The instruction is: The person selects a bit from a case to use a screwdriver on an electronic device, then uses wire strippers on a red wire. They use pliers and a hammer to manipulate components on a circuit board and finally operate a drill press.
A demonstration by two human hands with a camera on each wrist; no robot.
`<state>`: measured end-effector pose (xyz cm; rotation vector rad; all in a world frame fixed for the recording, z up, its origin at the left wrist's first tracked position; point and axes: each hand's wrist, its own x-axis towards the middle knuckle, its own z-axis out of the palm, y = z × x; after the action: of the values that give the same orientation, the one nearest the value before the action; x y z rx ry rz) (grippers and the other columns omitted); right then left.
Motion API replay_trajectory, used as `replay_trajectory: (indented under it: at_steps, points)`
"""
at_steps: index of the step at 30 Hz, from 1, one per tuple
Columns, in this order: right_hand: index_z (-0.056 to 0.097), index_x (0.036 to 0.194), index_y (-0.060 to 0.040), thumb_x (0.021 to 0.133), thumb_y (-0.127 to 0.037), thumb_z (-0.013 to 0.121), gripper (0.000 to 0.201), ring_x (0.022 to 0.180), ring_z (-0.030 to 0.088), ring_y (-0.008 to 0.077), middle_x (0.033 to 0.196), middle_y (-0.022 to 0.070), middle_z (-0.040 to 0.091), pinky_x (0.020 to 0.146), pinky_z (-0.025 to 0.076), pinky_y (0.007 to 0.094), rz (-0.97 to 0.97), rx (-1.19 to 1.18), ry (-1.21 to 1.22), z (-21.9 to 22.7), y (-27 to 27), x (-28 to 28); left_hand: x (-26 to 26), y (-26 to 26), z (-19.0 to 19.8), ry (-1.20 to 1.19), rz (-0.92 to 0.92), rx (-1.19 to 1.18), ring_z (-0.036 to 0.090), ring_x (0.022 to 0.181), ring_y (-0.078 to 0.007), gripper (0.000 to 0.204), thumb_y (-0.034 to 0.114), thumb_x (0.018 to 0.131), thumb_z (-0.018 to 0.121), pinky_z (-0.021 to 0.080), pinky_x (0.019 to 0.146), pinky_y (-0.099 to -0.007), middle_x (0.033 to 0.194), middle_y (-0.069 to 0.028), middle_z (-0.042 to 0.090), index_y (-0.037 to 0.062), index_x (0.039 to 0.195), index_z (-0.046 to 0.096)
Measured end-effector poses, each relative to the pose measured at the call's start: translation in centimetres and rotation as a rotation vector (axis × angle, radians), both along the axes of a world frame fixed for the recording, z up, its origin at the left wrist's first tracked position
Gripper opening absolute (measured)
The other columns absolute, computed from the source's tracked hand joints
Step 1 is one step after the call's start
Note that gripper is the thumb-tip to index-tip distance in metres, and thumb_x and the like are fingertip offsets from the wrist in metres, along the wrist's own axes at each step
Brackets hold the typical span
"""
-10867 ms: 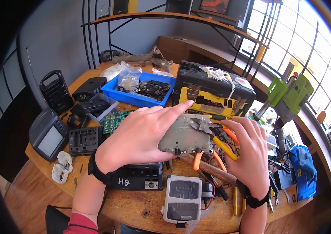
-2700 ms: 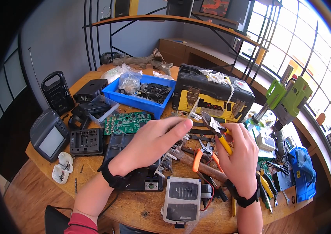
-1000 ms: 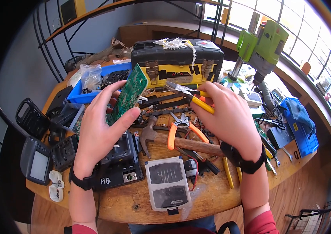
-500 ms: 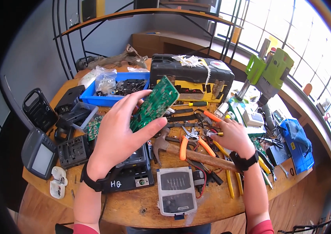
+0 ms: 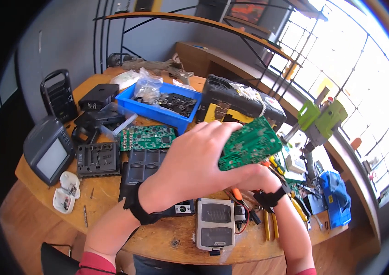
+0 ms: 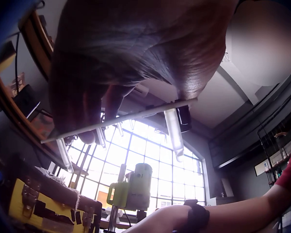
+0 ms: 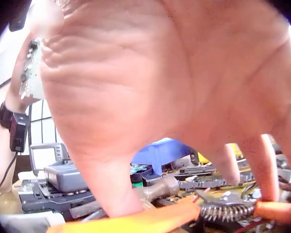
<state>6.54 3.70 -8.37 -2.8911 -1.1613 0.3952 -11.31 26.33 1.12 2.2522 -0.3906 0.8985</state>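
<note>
My left hand (image 5: pixel 190 160) grips a green circuit board (image 5: pixel 251 144) between thumb and fingers, raised over the middle of the table. In the left wrist view that board appears edge-on, with clear posts (image 6: pixel 173 136) hanging from its underside. Mostly hidden behind the left hand in the head view, my right hand (image 5: pixel 266 180) reaches down among the tools. In the right wrist view it spreads over orange-handled wire strippers (image 7: pixel 136 221), thumb right at one handle and a finger at the other. A hammer (image 7: pixel 162 188) lies just beyond them.
A black-and-yellow toolbox (image 5: pixel 244 101) and a blue tray (image 5: pixel 153 111) of parts stand at the back. To the left are a second circuit board (image 5: pixel 146 137) and a grey monitor (image 5: pixel 50 151). A green drill stand (image 5: pixel 320 121) rises at right; a bit case (image 5: pixel 215 224) lies in front.
The right hand has let go of the yellow-handled cutters and moved over the wire strippers. The left hand keeps its hold on the circuit board, now tilted flatter and farther right in view.
</note>
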Motion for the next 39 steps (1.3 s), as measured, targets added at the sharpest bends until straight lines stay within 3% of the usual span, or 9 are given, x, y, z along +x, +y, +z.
replay_trajectory:
  at_steps: [2,10,13,17,20,22,27,32,39]
  points:
    - [0.056,0.135,0.002,0.072,-0.054,0.081,0.088,0.101,0.073,0.0366,0.109,0.0246,0.074,0.086,0.057,0.04,0.002,0.016,0.167,1.4,-0.8,0.0,-0.2,0.2,0.2,0.004,-0.037,-0.051,0.066,0.111,-0.0375,0.075,0.057,0.085,0.078,0.053,0.095,-0.0443,0.119,-0.0192,0.069,0.0007,0.132,0.062]
    - [0.042,0.152,0.0122,0.088,-0.035,0.072,0.085,0.108,0.067,0.0177,0.121,0.017,0.071,0.095,0.05,0.0298,-0.266,0.565,0.505,6.0,-4.1,-0.9,0.0,1.5,0.9,0.079,-0.101,-0.185,0.068,0.103,-0.03,0.071,0.056,0.091,0.073,0.053,0.088,-0.0399,0.11,-0.0173,0.07,0.0004,0.134,0.061]
    - [0.051,0.144,0.0089,0.096,-0.034,0.057,0.064,0.127,0.062,0.0319,0.152,0.0307,0.05,0.108,0.046,0.0409,-0.354,1.21,1.038,6.1,-5.6,-1.6,-0.2,2.1,2.1,0.38,-0.22,-0.339,0.066,0.098,-0.0223,0.064,0.052,0.1,0.065,0.051,0.087,-0.0359,0.106,-0.0137,0.069,0.0003,0.137,0.059]
    - [0.044,0.149,0.0089,0.095,-0.043,0.048,0.075,0.132,0.056,0.0421,0.156,0.0339,0.043,0.115,0.04,0.0531,-0.026,1.458,1.393,6.8,-3.8,-2.7,1.7,2.0,-0.1,0.402,-0.194,-0.372,0.063,0.101,-0.0183,0.062,0.05,0.107,0.053,0.049,0.091,-0.0329,0.108,-0.0119,0.068,0.0002,0.144,0.053]
    - [0.039,0.153,0.0077,0.095,-0.042,0.049,0.077,0.138,0.051,0.0448,0.155,0.0321,0.044,0.118,0.036,0.0575,0.07,1.544,1.468,7.0,-2.0,-4.5,2.6,1.9,-1.2,0.354,-0.125,-0.3,0.062,0.105,-0.0186,0.062,0.048,0.107,0.055,0.049,0.092,-0.0326,0.113,-0.012,0.065,0.0005,0.146,0.051]
    - [0.034,0.156,0.0076,0.094,-0.044,0.05,0.081,0.138,0.05,0.0477,0.154,0.031,0.045,0.118,0.035,0.0612,0.06,1.542,1.472,7.9,-0.6,-6.1,3.1,2.0,-1.8,0.259,-0.061,-0.311,0.06,0.12,-0.0311,0.075,0.06,0.102,0.055,0.046,0.103,-0.0397,0.129,-0.0221,0.062,-0.0018,0.144,0.05]
    - [0.028,0.159,0.006,0.094,-0.04,0.052,0.084,0.138,0.048,0.0503,0.15,0.0289,0.048,0.12,0.03,0.0678,0.018,1.462,1.526,8.9,1.5,-9.2,3.7,2.3,-2.4,0.289,-0.037,-0.353,0.059,0.122,-0.0304,0.074,0.055,0.103,0.058,0.046,0.104,-0.0391,0.13,-0.0194,0.06,-0.0009,0.15,0.045]
    - [0.034,0.159,0.0007,0.101,-0.02,0.049,0.064,0.124,0.061,0.0304,0.142,0.0206,0.057,0.109,0.047,0.0467,0.093,1.447,1.54,7.4,0.9,-8.8,3.8,1.4,-2.8,0.327,-0.123,-0.417,0.058,0.121,-0.0226,0.069,0.04,0.102,0.067,0.051,0.099,-0.0367,0.126,-0.0142,0.058,0.0015,0.153,0.041]
    - [0.04,0.153,0.0077,0.098,-0.025,0.051,0.065,0.12,0.062,0.0264,0.135,0.0212,0.061,0.11,0.045,0.0408,0.056,1.346,1.409,8.5,0.9,-9.9,4.0,1.5,-3.3,0.368,-0.136,-0.381,0.055,0.124,-0.0228,0.069,0.034,0.1,0.071,0.05,0.104,-0.0397,0.136,-0.0154,0.055,0.0069,0.156,0.04]
